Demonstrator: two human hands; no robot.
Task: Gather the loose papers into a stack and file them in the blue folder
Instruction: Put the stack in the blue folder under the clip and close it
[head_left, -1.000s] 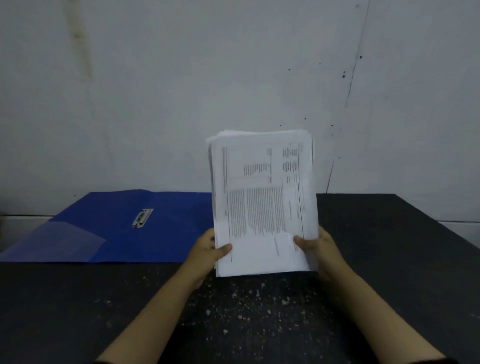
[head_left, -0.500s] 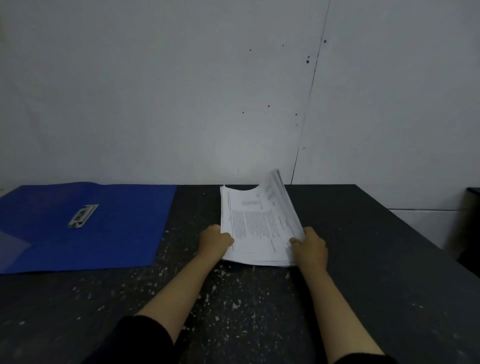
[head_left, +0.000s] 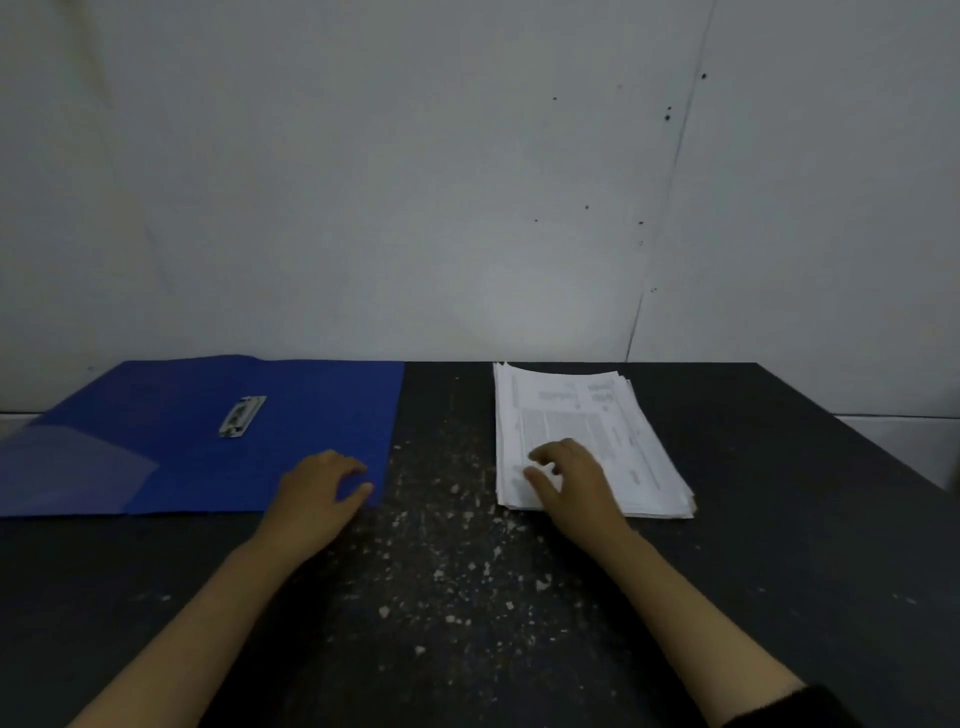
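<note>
Now the stack of papers (head_left: 587, 441) lies flat on the black table (head_left: 779, 519), a little right of the middle, with its far edge close to the wall (head_left: 415, 182). The sheets are not fully squared: on the right and near sides the edges step out one past another. The top sheet carries printed text, too small to read.

The right hand (head_left: 571, 475) rests on the near left part of the stack, palm down. Its fingers (head_left: 540, 457) are slightly bent and point to the left, and they lie on the top sheet without closing around it, so this hand holds nothing (it only touches the paper).

The blue folder (head_left: 208, 441) lies open and flat on the left part of the table, well apart from the stack, with a strip of bare table between them. A metal clip (head_left: 241, 415) sits near the middle of the folder, and a clear pocket (head_left: 67, 467) covers its near left corner. The left end of the folder reaches past the edge of the picture.

The left hand (head_left: 319, 486) is at the near right corner of the folder. Its fingers are curled with the thumb below them, and the blue cover shows in the narrow gap between. Whether they already pinch the cover I cannot tell, because the hand is blurred.

Many small white flecks (head_left: 447, 561) are scattered on the table between the two forearms. A dark sleeve (head_left: 800, 709) shows at the right forearm, at the bottom edge.
</note>
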